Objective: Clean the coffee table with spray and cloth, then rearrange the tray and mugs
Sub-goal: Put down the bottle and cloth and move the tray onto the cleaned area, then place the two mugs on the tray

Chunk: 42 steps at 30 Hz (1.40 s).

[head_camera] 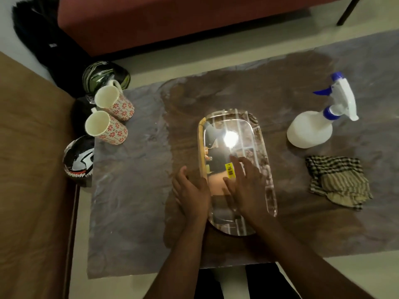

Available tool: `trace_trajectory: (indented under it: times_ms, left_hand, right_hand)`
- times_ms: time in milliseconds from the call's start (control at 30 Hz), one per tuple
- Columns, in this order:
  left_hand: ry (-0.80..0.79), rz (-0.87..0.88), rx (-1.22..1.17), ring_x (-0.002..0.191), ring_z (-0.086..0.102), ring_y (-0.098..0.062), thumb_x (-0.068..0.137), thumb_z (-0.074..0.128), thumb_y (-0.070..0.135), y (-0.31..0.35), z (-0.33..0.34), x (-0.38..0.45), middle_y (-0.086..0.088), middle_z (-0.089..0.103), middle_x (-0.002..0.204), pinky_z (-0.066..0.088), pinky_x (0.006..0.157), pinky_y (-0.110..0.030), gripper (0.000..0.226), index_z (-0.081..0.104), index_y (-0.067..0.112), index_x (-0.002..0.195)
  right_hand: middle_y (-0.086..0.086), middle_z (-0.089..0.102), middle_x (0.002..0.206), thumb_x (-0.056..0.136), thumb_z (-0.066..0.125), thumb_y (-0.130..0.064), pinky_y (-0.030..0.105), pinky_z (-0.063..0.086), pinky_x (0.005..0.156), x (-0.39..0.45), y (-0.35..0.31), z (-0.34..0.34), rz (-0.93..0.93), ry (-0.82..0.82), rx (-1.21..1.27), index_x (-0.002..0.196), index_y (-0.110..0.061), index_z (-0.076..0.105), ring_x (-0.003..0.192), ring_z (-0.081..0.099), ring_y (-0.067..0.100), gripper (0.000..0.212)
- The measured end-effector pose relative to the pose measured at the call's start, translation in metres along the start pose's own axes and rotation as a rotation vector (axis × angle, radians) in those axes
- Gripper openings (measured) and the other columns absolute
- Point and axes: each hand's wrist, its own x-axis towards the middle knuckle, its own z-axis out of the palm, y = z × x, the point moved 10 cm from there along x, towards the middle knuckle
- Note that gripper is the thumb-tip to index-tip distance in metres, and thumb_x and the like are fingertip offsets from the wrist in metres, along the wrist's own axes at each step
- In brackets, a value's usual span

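Note:
A shiny oblong steel tray (244,130) with a yellow price sticker lies in the middle of the brown marbled coffee table (133,190). My left hand (192,193) rests against the tray's near left rim, fingers spread. My right hand (248,186) lies flat on the tray's surface, fingers apart. Two white mugs with red flower patterns, the far mug (115,103) and the near mug (106,128), stand at the table's left edge. A white spray bottle (313,128) with a blue nozzle stands at the right. A crumpled checked cloth (339,182) lies in front of it.
Two helmets, a green patterned helmet (105,75) and a black-and-white helmet (78,160), sit on the floor left of the table. A brown surface (32,169) fills the left side. A red sofa (172,20) runs along the back.

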Motion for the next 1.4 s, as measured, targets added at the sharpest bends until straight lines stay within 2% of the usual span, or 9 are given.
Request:
trace_trajectory:
  times_ms: [167, 333, 567, 733, 833, 1000, 1133, 1300, 1400]
  left_hand:
    - [0.085, 0.283, 0.047, 0.123, 0.047, -0.026, 0.077, 0.054, 0.035, 0.035, -0.071, 0.04, -0.007, 0.053, 0.131, 0.037, 0.099, -0.034, 0.053, 0.053, 0.018, 0.128]
    - [0.206, 0.502, 0.265, 0.123, 0.05, -0.031, 0.076, 0.071, 0.023, 0.051, -0.146, 0.117, -0.01, 0.055, 0.134, 0.043, 0.097, -0.046, 0.057, 0.053, 0.015, 0.13]
    - [0.245, 0.47, 0.434, 0.117, 0.054, -0.032, 0.072, 0.072, 0.039, 0.038, -0.2, 0.228, -0.011, 0.056, 0.131, 0.048, 0.093, -0.045, 0.065, 0.053, 0.015, 0.129]
    - [0.176, 0.383, 0.399, 0.115, 0.058, -0.034, 0.066, 0.08, 0.044, 0.005, -0.192, 0.261, -0.011, 0.058, 0.13, 0.051, 0.089, -0.046, 0.062, 0.063, 0.019, 0.12]
    - [0.118, 0.385, 0.369, 0.123, 0.053, -0.035, 0.073, 0.076, 0.043, -0.007, -0.18, 0.27, -0.013, 0.047, 0.144, 0.049, 0.094, -0.046, 0.055, 0.064, 0.021, 0.122]
    - [-0.096, 0.319, 0.188, 0.136, 0.04, -0.025, 0.084, 0.066, 0.045, -0.018, -0.156, 0.284, -0.001, 0.021, 0.159, 0.046, 0.1, -0.04, 0.049, 0.057, 0.031, 0.13]
    - [-0.087, 0.302, 0.05, 0.125, 0.051, -0.017, 0.081, 0.072, 0.041, -0.018, -0.153, 0.29, 0.004, 0.038, 0.147, 0.049, 0.094, -0.031, 0.042, 0.066, 0.024, 0.12]
    - [-0.045, 0.342, 0.039, 0.113, 0.056, -0.013, 0.081, 0.074, 0.043, -0.022, -0.161, 0.288, 0.006, 0.042, 0.138, 0.044, 0.085, -0.021, 0.03, 0.078, 0.018, 0.098]
    - [-0.039, 0.348, 0.031, 0.111, 0.057, -0.013, 0.081, 0.074, 0.04, -0.021, -0.164, 0.285, 0.005, 0.042, 0.137, 0.042, 0.084, -0.02, 0.027, 0.079, 0.017, 0.093]
  right_hand:
    - [0.008, 0.061, 0.115, 0.083, 0.045, -0.04, 0.04, 0.048, 0.077, 0.025, -0.101, 0.028, -0.207, -0.112, 0.041, 0.12, -0.016, 0.059, 0.096, 0.061, 0.031, 0.046]
    - [0.01, 0.062, 0.115, 0.074, 0.074, -0.023, 0.039, 0.048, 0.08, 0.096, -0.221, 0.048, -0.444, -0.103, 0.032, 0.12, -0.015, 0.059, 0.099, 0.06, 0.031, 0.049]
    - [0.014, 0.048, 0.135, 0.081, 0.066, -0.015, 0.046, 0.047, 0.083, 0.188, -0.355, 0.079, -0.57, -0.138, -0.065, 0.132, -0.013, 0.049, 0.109, 0.05, 0.037, 0.054]
    - [0.016, 0.026, 0.151, 0.086, 0.059, -0.01, 0.047, 0.045, 0.091, 0.206, -0.364, 0.124, -0.498, -0.204, -0.152, 0.135, -0.016, 0.046, 0.125, 0.037, 0.038, 0.051]
    - [0.021, 0.021, 0.152, 0.087, 0.057, -0.006, 0.05, 0.049, 0.087, 0.208, -0.357, 0.138, -0.419, -0.175, -0.096, 0.129, -0.01, 0.051, 0.131, 0.031, 0.041, 0.043]
    - [0.016, 0.046, 0.134, 0.094, 0.05, -0.018, 0.042, 0.049, 0.077, 0.212, -0.355, 0.149, -0.353, -0.123, -0.106, 0.122, -0.006, 0.054, 0.122, 0.041, 0.031, 0.03]
    - [0.013, 0.06, 0.107, 0.097, 0.046, -0.023, 0.036, 0.047, 0.07, 0.221, -0.358, 0.161, -0.394, -0.197, -0.123, 0.113, -0.009, 0.057, 0.105, 0.053, 0.027, 0.024]
    - [0.024, 0.054, 0.116, 0.1, 0.039, -0.016, 0.02, 0.026, 0.068, 0.23, -0.358, 0.161, -0.389, -0.479, -0.018, 0.121, 0.0, 0.055, 0.108, 0.051, 0.038, 0.031]
    - [0.021, 0.059, 0.119, 0.098, 0.046, -0.016, 0.023, 0.037, 0.076, 0.229, -0.359, 0.157, -0.41, -0.585, 0.012, 0.118, -0.001, 0.058, 0.104, 0.055, 0.034, 0.028]
